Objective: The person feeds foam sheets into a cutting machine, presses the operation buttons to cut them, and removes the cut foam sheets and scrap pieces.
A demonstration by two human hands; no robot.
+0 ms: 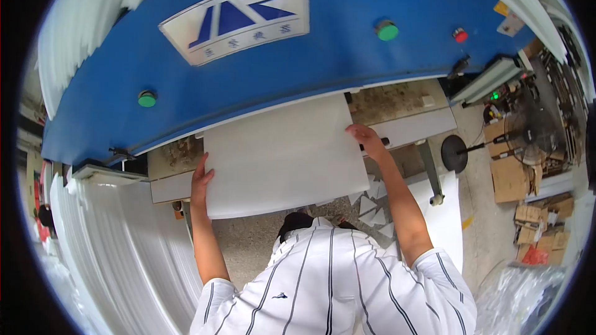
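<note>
A large white sheet (pixel 282 155) lies partly under the front edge of a blue machine (pixel 335 37), its near end reaching out over the floor. My left hand (pixel 201 180) is at the sheet's left edge, fingers apart and pointing toward the machine. At the right edge, near the machine, my right hand (pixel 366 139) touches the sheet with its fingertips, the fingers slightly bent and apart. The sheet's far end is hidden beneath the machine.
Green buttons (pixel 386 30) and a red button (pixel 459 35) sit on the blue front. White sheets (pixel 124 242) are stacked at the left. To the right are a standing fan (pixel 534 127), cardboard boxes (pixel 508 177) and plastic wrap (pixel 524 298). White scraps (pixel 371 211) lie on the floor.
</note>
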